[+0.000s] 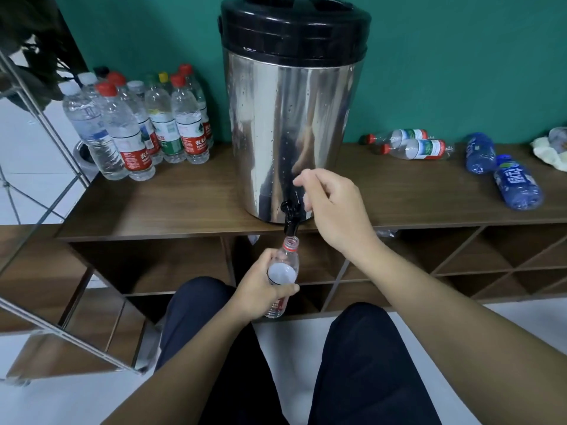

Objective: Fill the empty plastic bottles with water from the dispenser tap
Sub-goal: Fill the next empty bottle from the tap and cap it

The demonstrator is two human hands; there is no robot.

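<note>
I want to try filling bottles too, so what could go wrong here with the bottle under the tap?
The bottle has a narrow mouth and hangs in the air below the tap, gripped only by the left hand. If it drifts sideways, water may spill onto the person's lap. The right hand works the tap lever, so being slow to close it could overflow the bottle. The dispenser sits near the shelf's edge; a hard pull might shift it.

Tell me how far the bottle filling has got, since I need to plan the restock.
Done, apparently: capped bottles stand left of the dispenser. In hand: the left hand holds an uncapped bottle under the tap, the right hand at its lever. Left: four capped bottles lying on the right; whether they are empty is unclear.
</note>
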